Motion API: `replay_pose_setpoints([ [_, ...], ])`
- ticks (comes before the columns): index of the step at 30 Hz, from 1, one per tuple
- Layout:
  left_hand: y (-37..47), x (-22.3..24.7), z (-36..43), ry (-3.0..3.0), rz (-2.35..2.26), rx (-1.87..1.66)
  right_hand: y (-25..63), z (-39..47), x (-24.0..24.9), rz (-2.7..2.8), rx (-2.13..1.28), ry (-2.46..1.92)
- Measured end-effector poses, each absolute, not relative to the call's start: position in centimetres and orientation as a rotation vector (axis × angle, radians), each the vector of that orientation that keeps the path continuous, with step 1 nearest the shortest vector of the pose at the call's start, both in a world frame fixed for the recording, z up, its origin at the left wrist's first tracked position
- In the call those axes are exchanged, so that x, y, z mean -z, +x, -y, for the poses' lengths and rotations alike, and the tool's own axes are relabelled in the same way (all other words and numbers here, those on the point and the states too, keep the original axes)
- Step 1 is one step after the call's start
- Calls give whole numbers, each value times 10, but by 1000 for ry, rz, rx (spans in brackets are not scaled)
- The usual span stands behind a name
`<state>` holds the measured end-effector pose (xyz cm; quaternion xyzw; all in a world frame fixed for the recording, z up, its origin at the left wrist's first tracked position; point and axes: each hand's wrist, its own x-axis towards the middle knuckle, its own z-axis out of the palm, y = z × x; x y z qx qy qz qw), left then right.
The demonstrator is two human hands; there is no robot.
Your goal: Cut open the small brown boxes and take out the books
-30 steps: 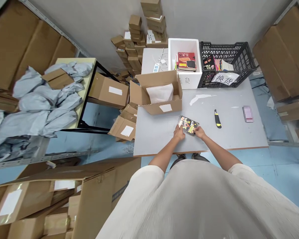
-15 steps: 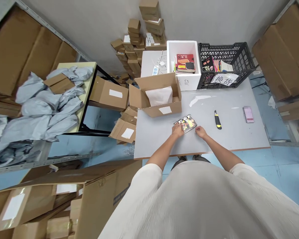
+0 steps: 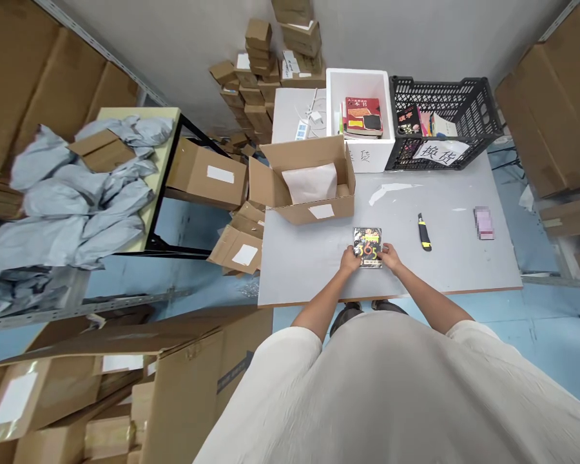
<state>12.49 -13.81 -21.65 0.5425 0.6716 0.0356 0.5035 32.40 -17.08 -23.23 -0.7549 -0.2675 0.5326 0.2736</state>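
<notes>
A small dark book point(image 3: 368, 246) with "365" in colourful figures on its cover is upright to my view, over the near middle of the grey table point(image 3: 314, 270). My left hand point(image 3: 350, 259) grips its left edge, thumb on the cover. On the opposite edge my right hand point(image 3: 390, 256) holds it the same way. I cannot tell whether the book rests on the table or is lifted slightly. Right of it lies a black and yellow utility knife point(image 3: 424, 233). Behind and to the left stands an open cardboard box point(image 3: 299, 212) with a whitish packet point(image 3: 312, 183) inside.
At the table's back are a white foam box point(image 3: 371, 158) of books and a black plastic crate point(image 3: 473, 129) with books. A pink blurred item point(image 3: 484, 223) lies at right. Grey mailing bags point(image 3: 72, 193) cover the left side table; a large carton point(image 3: 188, 380) stands near left.
The book has turned from slanted to straight, cover facing me. My right hand has moved from beside it to gripping its right edge; my left hand now holds the left edge.
</notes>
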Motion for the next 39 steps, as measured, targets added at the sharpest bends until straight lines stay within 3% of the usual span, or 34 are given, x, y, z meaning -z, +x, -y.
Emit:
replay_pose_setpoints([
  [12, 131, 224, 147, 938, -1672, -265, 335, 176, 222, 703, -1490, -2038],
  [23, 129, 183, 135, 769, -1424, -607, 350, 168, 179, 668, -1644, -1705],
  [31, 152, 143, 121, 1083, -1527, -705, 356, 158, 136, 806, -1366, -1631],
  [39, 190, 107, 112, 1125, -1321, -792, 331, 164, 97, 1511, -769, -1773],
])
